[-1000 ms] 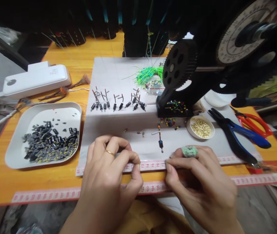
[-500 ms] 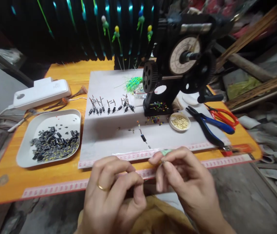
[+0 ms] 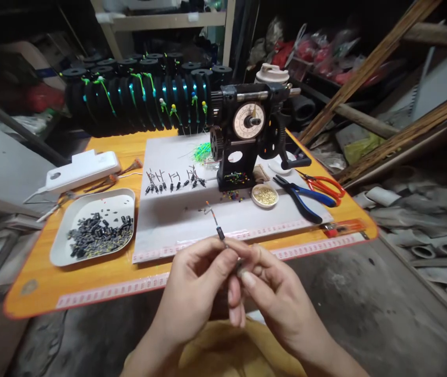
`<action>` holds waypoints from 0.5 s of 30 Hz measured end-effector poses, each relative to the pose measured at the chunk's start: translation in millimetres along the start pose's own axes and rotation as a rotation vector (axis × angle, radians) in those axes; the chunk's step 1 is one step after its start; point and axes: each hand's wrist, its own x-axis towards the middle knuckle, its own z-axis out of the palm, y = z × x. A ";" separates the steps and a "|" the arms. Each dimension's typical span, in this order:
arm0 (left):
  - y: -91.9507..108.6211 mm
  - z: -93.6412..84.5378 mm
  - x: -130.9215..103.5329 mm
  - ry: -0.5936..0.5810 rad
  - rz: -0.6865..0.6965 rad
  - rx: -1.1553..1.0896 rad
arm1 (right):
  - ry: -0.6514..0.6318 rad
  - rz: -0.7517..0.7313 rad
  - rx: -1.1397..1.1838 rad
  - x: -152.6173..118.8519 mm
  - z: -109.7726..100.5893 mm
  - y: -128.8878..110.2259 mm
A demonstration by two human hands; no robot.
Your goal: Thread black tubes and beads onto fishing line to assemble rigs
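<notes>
My left hand (image 3: 203, 277) and my right hand (image 3: 274, 288) meet in front of the table's near edge. The left thumb and fingers pinch the lower end of a thin rod with a black cylinder (image 3: 220, 233) and an orange tip, which points up and away. The right thumb and fingers are closed at the same spot, around something small and metallic that is too small to name. Beyond them, several black cylinders with thin stems (image 3: 172, 186) stand in a row on the grey board (image 3: 160, 222).
A white tray (image 3: 53, 251) of dark small parts stands left. A black winding machine (image 3: 239, 141) with spools rises behind the board. Right are a dish of gold bits (image 3: 265, 206), blue-handled pliers (image 3: 300, 201), red-handled pliers (image 3: 331, 187) and a white power strip (image 3: 82, 170) far left.
My hands have come together, and the left now holds the rod with the black cylinder, which lay on the board before. The camera view has tilted up, showing more background.
</notes>
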 end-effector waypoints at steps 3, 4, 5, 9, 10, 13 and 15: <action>-0.1 5.2 16.0 0.020 -0.008 -0.163 | 0.025 0.001 -0.060 -0.1 -0.8 -1.9; 1.0 6.7 20.1 0.061 0.004 -0.176 | 0.025 -0.006 -0.081 0.1 -1.0 -3.0; 2.3 8.1 23.2 0.104 0.016 -0.180 | 0.024 -0.013 -0.097 0.4 -1.0 -4.3; 5.0 9.6 25.6 0.201 0.020 -0.215 | 0.014 -0.012 -0.121 1.2 -1.0 -8.3; 4.1 8.4 23.8 0.213 0.011 -0.219 | 0.013 -0.006 -0.121 1.0 -1.1 -8.6; -1.6 3.0 14.5 0.164 -0.017 -0.215 | 0.015 -0.004 -0.114 -0.9 -1.3 -7.5; -6.2 0.9 6.6 0.061 -0.049 -0.204 | 0.020 -0.023 -0.115 -2.5 -1.0 -6.2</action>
